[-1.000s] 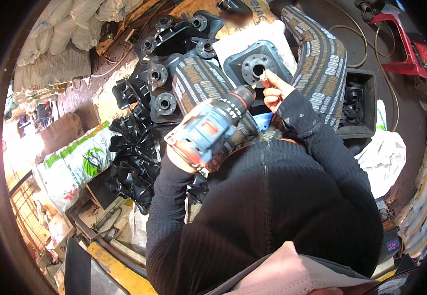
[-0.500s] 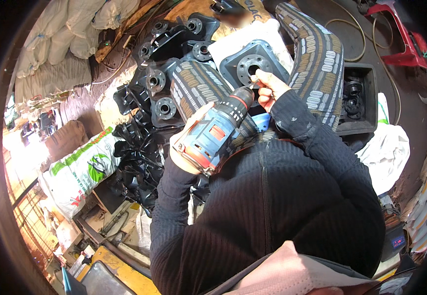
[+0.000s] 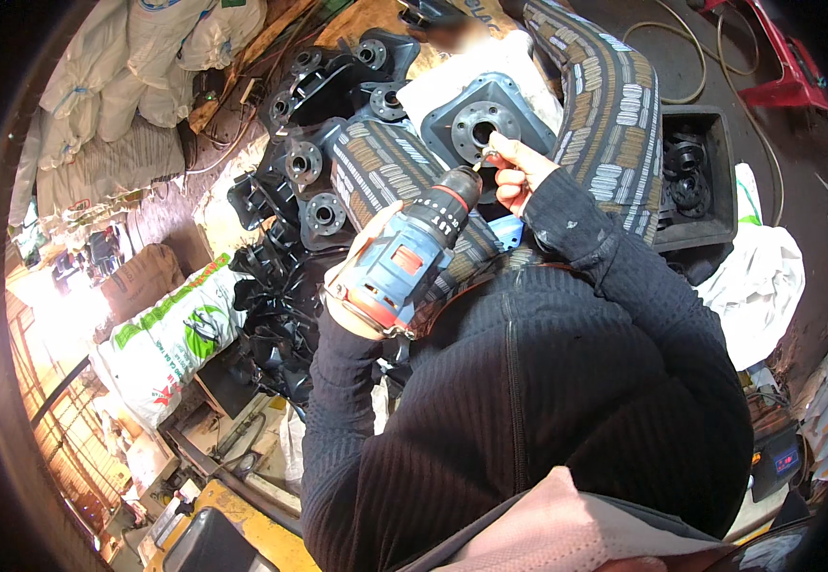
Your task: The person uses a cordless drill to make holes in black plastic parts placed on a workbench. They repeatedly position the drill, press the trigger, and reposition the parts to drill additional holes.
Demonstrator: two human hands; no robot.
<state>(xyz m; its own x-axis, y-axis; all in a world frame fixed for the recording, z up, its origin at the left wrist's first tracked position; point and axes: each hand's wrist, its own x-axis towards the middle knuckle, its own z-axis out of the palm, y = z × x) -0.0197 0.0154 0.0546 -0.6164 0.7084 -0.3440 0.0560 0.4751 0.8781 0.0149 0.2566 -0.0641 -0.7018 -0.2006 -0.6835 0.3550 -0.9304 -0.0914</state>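
Note:
My left hand (image 3: 349, 319) is wrapped round a blue and red cordless drill (image 3: 401, 265), whose chuck points up and to the right. Close to the drill's tip, my right hand (image 3: 521, 173) pinches thumb and fingers together on something too small to make out. Just beyond the fingertips lies a square black part with a round grey flange (image 3: 492, 107), a large centre hole and smaller holes around it. Part of the flange's near edge is hidden by my right fingers. Under this part is a white sheet (image 3: 428, 88).
Several black flanged parts (image 3: 324, 214) are heaped to the left. My legs in patterned trousers (image 3: 614, 114) flank the work. A black bin (image 3: 719, 181) with dark round pieces stands right, beside a white sack (image 3: 762, 286). A red plastic stool (image 3: 795, 71) is at the far right.
The drill's tip has dropped slightly left and down, away from the flange. My right hand keeps its pinch beside the flange. The whole view has shifted a little.

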